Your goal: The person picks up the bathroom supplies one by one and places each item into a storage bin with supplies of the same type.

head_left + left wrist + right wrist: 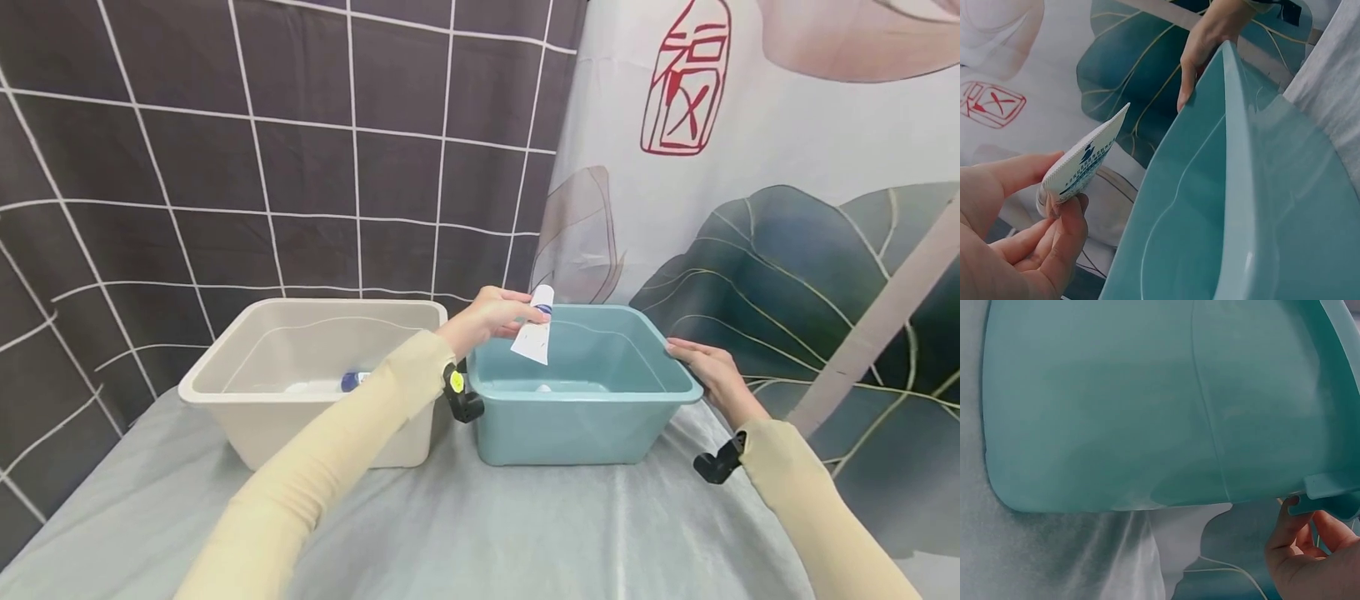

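Note:
My left hand [489,318] pinches a white squeeze tube [533,337] with blue print between thumb and fingers. The tube is above the left part of a teal plastic bin [562,433], its flat crimped end pointing down and toward me. In the left wrist view, lines of small blue lettering show on the tube [1089,156]. At the bin's right end, my right hand [711,373] grips the rim; the right wrist view has that hand [1313,553] with thumb and fingers bent about the rim's edge. A small white thing [543,388] shows inside the teal bin, mostly hidden by the front wall.
A beige bin [247,417] stands left of the teal one, under my left forearm. Inside it are a blue-capped item [351,381] and something white, partly hidden. Both bins stand on a grey cloth [525,533]. A dark grid curtain [300,167] and a printed curtain hang behind.

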Demonstrator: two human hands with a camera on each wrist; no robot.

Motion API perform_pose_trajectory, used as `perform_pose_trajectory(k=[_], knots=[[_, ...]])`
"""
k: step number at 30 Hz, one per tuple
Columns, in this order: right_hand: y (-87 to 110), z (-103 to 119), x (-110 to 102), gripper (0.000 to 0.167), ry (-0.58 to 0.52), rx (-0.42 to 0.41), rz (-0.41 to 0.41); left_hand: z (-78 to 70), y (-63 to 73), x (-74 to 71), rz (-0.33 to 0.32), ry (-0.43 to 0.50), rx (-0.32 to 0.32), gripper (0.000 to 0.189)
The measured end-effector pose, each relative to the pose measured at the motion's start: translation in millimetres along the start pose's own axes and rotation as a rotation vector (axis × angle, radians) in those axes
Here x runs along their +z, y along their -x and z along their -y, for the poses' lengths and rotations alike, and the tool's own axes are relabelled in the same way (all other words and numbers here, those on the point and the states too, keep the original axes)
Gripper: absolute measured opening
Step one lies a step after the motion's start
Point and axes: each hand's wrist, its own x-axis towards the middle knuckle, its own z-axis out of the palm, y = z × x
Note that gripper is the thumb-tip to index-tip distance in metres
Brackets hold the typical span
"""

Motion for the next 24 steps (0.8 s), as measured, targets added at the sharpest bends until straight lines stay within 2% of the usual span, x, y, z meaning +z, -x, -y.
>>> perform_pose_trajectory(k=[24], knots=[[-1.6,1,0,0.068,0.054,-0.012,-0.023,4.6,-36.5,4.2,-0.026,-0.017,-0.047,0.053]])
